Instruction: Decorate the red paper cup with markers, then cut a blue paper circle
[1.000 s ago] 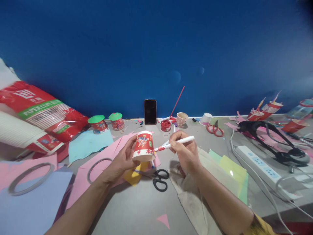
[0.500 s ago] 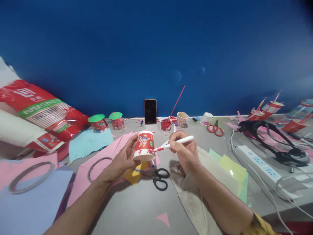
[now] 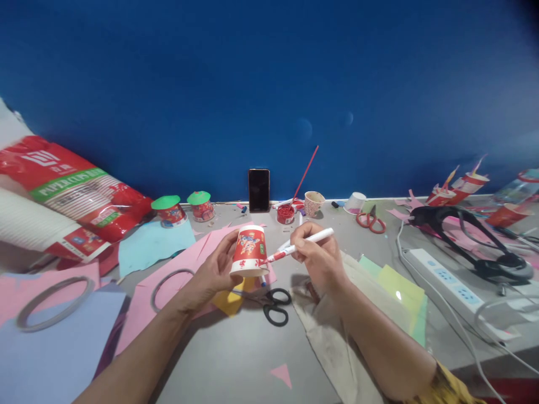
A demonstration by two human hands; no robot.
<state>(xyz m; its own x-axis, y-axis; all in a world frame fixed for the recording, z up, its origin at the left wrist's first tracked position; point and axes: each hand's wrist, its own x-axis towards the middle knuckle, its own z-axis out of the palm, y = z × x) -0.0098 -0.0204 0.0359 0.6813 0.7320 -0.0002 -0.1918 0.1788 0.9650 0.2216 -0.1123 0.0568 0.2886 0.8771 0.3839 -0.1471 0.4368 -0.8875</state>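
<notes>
My left hand (image 3: 217, 268) is closed around the left side of a red and white paper cup (image 3: 249, 247), held upside down above the table. Small red marks show on the white band near its rim. Between the fingers of my right hand (image 3: 318, 255) is a white marker pen (image 3: 314, 238). Its red tip is at the white band on the cup's right side, apparently touching it. Below the cup lie black-handled scissors (image 3: 277, 306), their blades over a piece of yellow paper (image 3: 229, 301).
Pink paper (image 3: 138, 303) and a grey ring (image 3: 54, 303) lie to the left, before a bag of paper cups (image 3: 76, 185). A phone (image 3: 259, 191) leans on the blue wall. Red-handled scissors (image 3: 370, 221), a power strip (image 3: 446, 280) and a black strapped frame (image 3: 467, 247) are at right.
The cup has turned slightly in my left hand, so its printed figure sits a little further right. The marker tip remains by the white band, and my right hand has barely shifted.
</notes>
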